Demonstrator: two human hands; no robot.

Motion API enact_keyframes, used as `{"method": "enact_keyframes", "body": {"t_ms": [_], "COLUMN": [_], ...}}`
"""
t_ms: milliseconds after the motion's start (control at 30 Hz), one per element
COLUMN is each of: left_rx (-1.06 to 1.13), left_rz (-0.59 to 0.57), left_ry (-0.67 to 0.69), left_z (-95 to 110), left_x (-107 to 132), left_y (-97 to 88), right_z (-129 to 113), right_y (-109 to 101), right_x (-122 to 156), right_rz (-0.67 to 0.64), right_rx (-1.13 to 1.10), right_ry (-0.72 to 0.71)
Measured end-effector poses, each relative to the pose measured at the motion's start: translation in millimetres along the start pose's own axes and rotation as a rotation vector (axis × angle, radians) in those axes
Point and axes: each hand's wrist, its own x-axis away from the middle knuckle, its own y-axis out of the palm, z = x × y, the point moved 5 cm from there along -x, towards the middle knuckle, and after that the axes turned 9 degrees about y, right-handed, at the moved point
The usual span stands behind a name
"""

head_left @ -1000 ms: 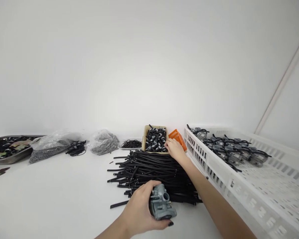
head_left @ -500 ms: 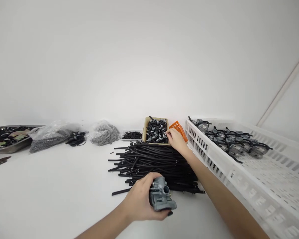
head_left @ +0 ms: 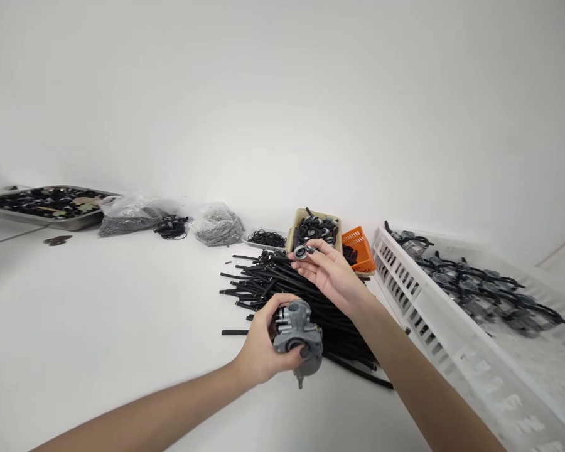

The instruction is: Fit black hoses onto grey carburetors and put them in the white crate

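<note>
My left hand [head_left: 258, 348] is wrapped around a grey metal carburettor body [head_left: 297, 339], held just above the white table near its front. My right hand [head_left: 332, 271] hovers over a pile of black rubber tubes [head_left: 282, 284] and pinches a small grey-and-black ring part [head_left: 301, 252] between its fingertips. Just behind that hand stands a beige box [head_left: 295, 222] full of the same ring parts.
An orange basket [head_left: 359, 245] sits right of the beige box. A white slotted crate [head_left: 433, 314] with several carburettors with hoses fills the right side. Plastic bags of small parts [head_left: 218, 224], black rings [head_left: 265, 238] and a metal tray [head_left: 51, 220] line the back left.
My right hand has drawn back from the beige box with a ring part pinched in it. My left hand has turned the carburettor. The view has swung to the left.
</note>
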Motion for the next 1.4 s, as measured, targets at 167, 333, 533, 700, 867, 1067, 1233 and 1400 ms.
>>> {"method": "enact_keyframes", "body": {"t_ms": [167, 333, 533, 700, 867, 1067, 1233, 1400], "left_rx": [0.03, -0.009, -0.091, -0.065, -0.049, -0.044, -0.067, -0.054], "left_rz": [0.068, 0.099, 0.113, 0.075, 0.034, 0.02, 0.007, -0.003], "left_ry": [-0.048, -0.026, -0.04, -0.031, -0.061, -0.102, -0.093, -0.09], "left_z": [-7.8, -12.4, -16.3, -12.9, -12.8, -14.8, -14.4, -11.6], "left_x": [-0.5, 0.4, 2.2, 0.9, 1.9, 2.6, 0.8, -1.5], "left_y": [-4.0, -7.9, -9.4, -5.7, -4.2, -3.9, -3.6, -3.7], "right_z": [7.9, 12.5, 15.8, 16.4, 16.8, 20.3, 24.5, 28.2], "right_y": [12.2, 13.2, 7.7, 4.5, 3.2, 1.0, -2.4, -6.3], "right_x": [8.5, 12.5, 15.1, 17.7, 17.8, 14.4, 12.0, 10.5], "right_rz": [-0.137, -0.274, -0.311, -0.367, -0.437, -0.436, -0.44, -0.437], "right_rx": [0.116, 0.279, 0.31, 0.406, 0.399, 0.325, 0.289, 0.259], "right_ry": [0.095, 0.161, 0.236, 0.218, 0.215, 0.194, 0.206, 0.217]}}
